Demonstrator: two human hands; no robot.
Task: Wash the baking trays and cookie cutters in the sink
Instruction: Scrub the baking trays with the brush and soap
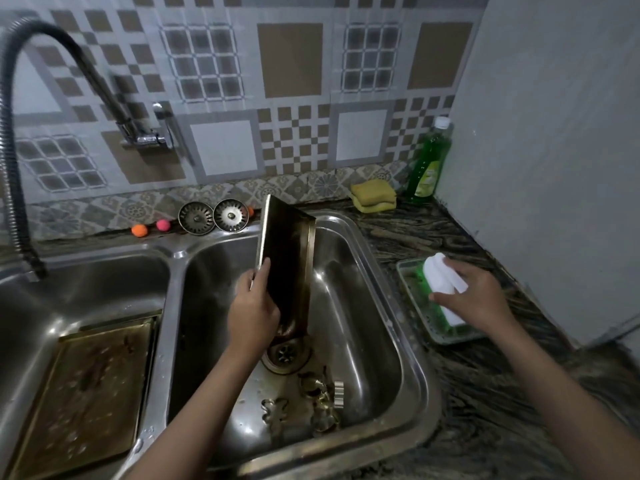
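Nearest, small metal cookie cutters (pixel 304 400) lie low centre. Left hand (pixel 254 306) grips upright dark metal baking tray (pixel 287 261) over the drain. Right hand (pixel 474 296), centre right, clasps white sponge (pixel 445 282): load with soap, scrub tray held steady.

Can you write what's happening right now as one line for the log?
left hand: holds baking tray upright in right basin | right hand: grips white sponge over soap dish | cookie cutters: unwashed

You can read no text here: the green soap bottle (pixel 428 161) on the counter (pixel 467 393) carries a yellow label, but its print is too blurred to make out.
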